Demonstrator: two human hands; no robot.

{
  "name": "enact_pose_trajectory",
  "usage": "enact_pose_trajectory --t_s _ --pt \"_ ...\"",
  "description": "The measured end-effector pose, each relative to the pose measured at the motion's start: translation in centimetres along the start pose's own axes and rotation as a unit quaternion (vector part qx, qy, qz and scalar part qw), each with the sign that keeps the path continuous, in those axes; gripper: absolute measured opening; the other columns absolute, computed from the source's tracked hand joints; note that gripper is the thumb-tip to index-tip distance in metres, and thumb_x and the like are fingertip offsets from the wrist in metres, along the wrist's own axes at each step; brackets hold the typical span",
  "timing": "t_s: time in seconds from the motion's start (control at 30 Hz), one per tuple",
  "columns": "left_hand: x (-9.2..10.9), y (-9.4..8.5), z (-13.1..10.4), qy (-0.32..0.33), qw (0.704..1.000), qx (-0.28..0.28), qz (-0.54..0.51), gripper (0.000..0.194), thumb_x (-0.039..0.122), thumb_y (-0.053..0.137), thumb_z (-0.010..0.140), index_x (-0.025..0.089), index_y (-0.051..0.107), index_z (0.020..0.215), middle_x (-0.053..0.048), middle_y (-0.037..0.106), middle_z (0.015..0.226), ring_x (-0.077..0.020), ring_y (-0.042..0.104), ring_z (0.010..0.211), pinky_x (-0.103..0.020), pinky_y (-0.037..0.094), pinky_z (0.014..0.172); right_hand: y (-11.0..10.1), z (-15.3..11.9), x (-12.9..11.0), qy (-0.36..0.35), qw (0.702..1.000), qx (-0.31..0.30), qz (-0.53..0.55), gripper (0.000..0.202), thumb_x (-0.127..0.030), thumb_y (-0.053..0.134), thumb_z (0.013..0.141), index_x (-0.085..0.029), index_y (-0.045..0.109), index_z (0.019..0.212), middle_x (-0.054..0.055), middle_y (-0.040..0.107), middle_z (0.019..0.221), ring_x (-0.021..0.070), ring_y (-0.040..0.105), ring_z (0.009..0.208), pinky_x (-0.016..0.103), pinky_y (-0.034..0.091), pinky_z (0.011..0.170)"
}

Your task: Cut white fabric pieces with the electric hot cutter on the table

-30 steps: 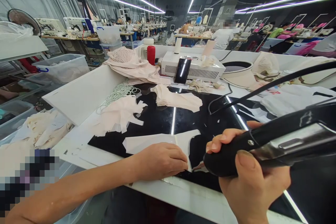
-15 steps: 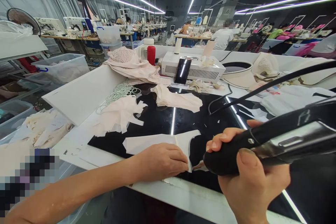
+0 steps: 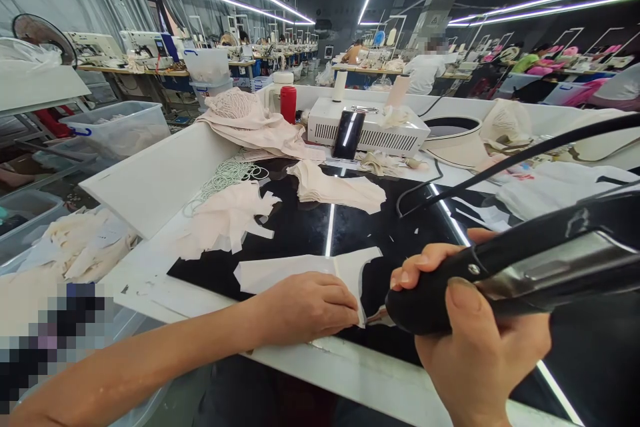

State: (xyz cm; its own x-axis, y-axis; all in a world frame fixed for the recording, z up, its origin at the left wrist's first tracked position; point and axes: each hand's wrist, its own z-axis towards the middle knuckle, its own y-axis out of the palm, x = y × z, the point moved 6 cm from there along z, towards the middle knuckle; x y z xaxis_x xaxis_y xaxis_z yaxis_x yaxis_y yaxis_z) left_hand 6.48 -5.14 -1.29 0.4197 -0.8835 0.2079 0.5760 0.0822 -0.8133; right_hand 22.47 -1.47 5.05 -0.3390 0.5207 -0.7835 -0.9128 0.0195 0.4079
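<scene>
My left hand point(image 3: 315, 303), palm down with its fingers bent together, holds the right end of a pale fabric piece point(image 3: 287, 271) against the glossy black tabletop. Its fingertips cover part of the fabric's edge. My right hand point(image 3: 480, 333) is wrapped around a black corded handheld tool point(image 3: 500, 277) with a narrow metal tip point(image 3: 380, 315). The tip points left and meets the fabric's lower right corner, close to my left fingertips. Behind the piece lie a neat stack of cut fabric point(image 3: 340, 188) and a looser fabric pile point(image 3: 227, 217).
At the back, a phone point(image 3: 349, 135) leans on a white vented box point(image 3: 370, 121) bearing thread cones. A red bottle point(image 3: 288, 105) stands beside it. Green cord point(image 3: 227, 179) lies left, a sun visor point(image 3: 453, 140) right. The tool's black cable point(image 3: 505, 163) arches over the table.
My right hand has shifted very slightly left with the tool, its tip now closer to the fabric's corner. My left hand and the fabric have stayed put.
</scene>
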Motion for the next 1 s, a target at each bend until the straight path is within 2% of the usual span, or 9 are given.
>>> enact_pose_trajectory --t_s 0.1,0.33,0.47,0.7,0.9,1.0 --pt "0.0 0.1 -0.1 0.003 1.000 0.003 0.003 0.021 0.014 0.056 0.113 0.013 0.076 0.108 -0.006 0.080 0.108 -0.0194 0.074 0.098 -0.031 0.060 0.098 0.0 -0.1 0.1 0.004 1.000 -0.002 -0.009 0.041 -0.030 0.089 0.084 -0.026 0.068 0.119 -0.003 0.074 0.078 0.0185 0.068 0.057 0.035 0.062 0.053" --pt "-0.1 0.1 -0.1 0.002 1.000 0.002 0.005 0.021 0.014 0.056 0.114 0.013 0.076 0.108 -0.006 0.081 0.108 -0.0188 0.074 0.098 -0.030 0.060 0.097 0.3 0.0 0.0 -0.014 1.000 -0.007 0.025 0.048 -0.037 0.094 0.080 -0.025 0.069 0.119 -0.003 0.074 0.077 0.0174 0.066 0.055 0.033 0.060 0.049" --pt "-0.1 0.2 0.0 0.003 1.000 0.002 0.013 0.023 0.016 0.055 0.115 0.015 0.076 0.106 -0.005 0.081 0.106 -0.0174 0.074 0.096 -0.029 0.060 0.094 0.2 -0.1 0.3 -0.001 1.000 -0.010 0.016 0.047 -0.035 0.093 0.082 -0.026 0.068 0.120 -0.003 0.074 0.078 0.0173 0.067 0.057 0.033 0.061 0.054" --pt "-0.2 -0.7 -0.3 -0.009 1.000 0.020 0.020 0.022 0.023 0.055 0.117 0.012 0.073 0.122 -0.008 0.080 0.119 -0.0212 0.074 0.113 -0.032 0.058 0.108 -0.1 -0.8 0.3 0.012 1.000 -0.014 -0.012 0.044 -0.037 0.091 0.086 -0.028 0.068 0.123 -0.003 0.073 0.081 0.0172 0.068 0.061 0.034 0.062 0.059" --pt "0.1 -1.6 -1.4 -0.003 1.000 -0.007 0.009 0.022 0.026 0.055 0.117 0.014 0.073 0.118 -0.006 0.082 0.117 -0.0201 0.076 0.109 -0.031 0.060 0.107 -0.4 -1.4 -0.2 0.011 0.998 -0.059 -0.009 0.040 -0.036 0.086 0.091 -0.028 0.067 0.125 -0.002 0.073 0.083 0.0178 0.068 0.063 0.033 0.062 0.056" --pt "0.6 -2.3 -1.7 0.003 0.999 -0.035 -0.024 0.020 0.028 0.058 0.116 0.014 0.072 0.120 -0.006 0.082 0.114 -0.0183 0.077 0.107 -0.030 0.060 0.109 -1.0 0.0 -0.8 -0.007 0.999 -0.032 -0.018 0.042 -0.037 0.089 0.087 -0.027 0.069 0.123 -0.002 0.073 0.081 0.0182 0.068 0.060 0.033 0.062 0.054"
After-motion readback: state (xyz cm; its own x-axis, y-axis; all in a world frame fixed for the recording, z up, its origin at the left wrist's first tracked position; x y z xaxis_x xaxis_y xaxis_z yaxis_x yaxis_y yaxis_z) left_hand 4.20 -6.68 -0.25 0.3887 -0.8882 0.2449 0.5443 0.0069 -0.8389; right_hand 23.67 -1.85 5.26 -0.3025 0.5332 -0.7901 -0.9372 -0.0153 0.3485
